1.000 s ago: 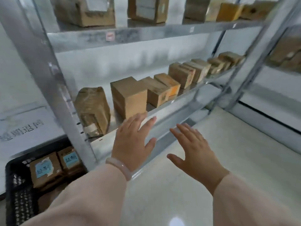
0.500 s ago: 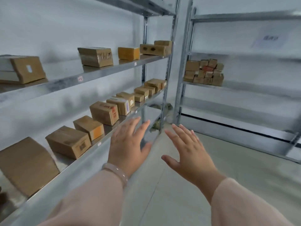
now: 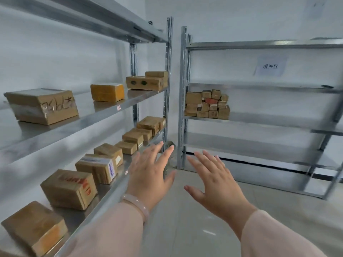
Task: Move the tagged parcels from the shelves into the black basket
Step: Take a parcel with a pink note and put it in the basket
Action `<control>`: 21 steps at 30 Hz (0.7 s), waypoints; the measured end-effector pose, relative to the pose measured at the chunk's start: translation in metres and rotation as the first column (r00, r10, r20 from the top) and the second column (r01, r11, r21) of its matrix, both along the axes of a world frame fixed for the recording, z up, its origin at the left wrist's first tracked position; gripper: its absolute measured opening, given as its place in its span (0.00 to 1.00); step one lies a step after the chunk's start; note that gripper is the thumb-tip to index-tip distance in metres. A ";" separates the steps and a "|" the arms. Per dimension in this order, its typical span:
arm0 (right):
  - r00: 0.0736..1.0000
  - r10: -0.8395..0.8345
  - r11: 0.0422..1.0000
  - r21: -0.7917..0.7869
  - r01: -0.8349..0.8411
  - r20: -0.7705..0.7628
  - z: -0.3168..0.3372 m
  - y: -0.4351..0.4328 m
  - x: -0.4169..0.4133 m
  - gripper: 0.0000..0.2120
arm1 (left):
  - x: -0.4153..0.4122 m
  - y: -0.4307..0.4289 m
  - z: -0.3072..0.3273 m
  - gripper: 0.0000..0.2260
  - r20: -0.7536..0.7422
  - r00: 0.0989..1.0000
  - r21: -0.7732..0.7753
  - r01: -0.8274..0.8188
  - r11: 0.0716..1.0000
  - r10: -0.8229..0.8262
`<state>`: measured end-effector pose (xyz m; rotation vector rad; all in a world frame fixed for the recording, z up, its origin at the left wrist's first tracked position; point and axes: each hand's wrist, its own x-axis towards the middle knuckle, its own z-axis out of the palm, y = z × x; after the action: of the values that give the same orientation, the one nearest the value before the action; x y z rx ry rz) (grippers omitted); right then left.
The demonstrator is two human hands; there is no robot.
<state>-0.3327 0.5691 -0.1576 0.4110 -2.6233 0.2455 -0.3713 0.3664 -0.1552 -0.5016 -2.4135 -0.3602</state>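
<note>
beside the shelf (image 3: 104, 184), left hand (image 3: 148, 175) and right hand (image 3: 215, 184) hover palm-down, fingers spread, holding nothing.

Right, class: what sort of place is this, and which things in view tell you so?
Probably a parcel storeroom: metal shelving racks, rows of taped cardboard parcels, and a paper wall sign.

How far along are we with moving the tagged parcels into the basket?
Done: cannot judge; the black basket is out of view. In hand: nothing; left hand and right hand are both open and empty. Left: parcels sit on two shelves of the left rack, plus a stack on the far rack; which carry tags is unclear.
</note>
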 end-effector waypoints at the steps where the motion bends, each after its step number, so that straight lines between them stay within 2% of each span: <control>1: 1.000 -0.011 1.000 0.004 0.011 -0.003 0.003 0.003 -0.014 0.36 | -0.017 0.003 0.005 0.28 -0.010 1.000 -0.004 0.003 1.000 -0.003; 4: 0.999 -0.047 0.999 -0.008 0.047 -0.025 0.011 0.015 -0.053 0.36 | -0.066 0.017 0.013 0.28 -0.027 0.999 -0.017 0.018 1.000 -0.019; 10: 0.998 -0.055 0.988 -0.145 0.052 -0.019 0.021 0.047 -0.143 0.38 | -0.160 0.046 0.019 0.29 -0.033 0.999 -0.005 0.031 1.000 -0.031; 12: 0.999 -0.035 0.983 -0.179 0.031 -0.018 0.021 0.058 -0.181 0.38 | -0.192 0.056 0.024 0.28 -0.052 0.999 -0.007 0.010 1.000 -0.011; 21: 0.991 0.132 0.980 -0.152 -0.132 -0.011 0.050 0.114 -0.357 0.38 | -0.327 0.107 0.051 0.27 -0.061 0.985 0.100 -0.152 0.983 0.159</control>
<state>-0.6894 0.6831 -0.1072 0.5329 -2.5573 0.4859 -0.6985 0.4734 -0.1043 -0.2768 -2.3381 -0.3806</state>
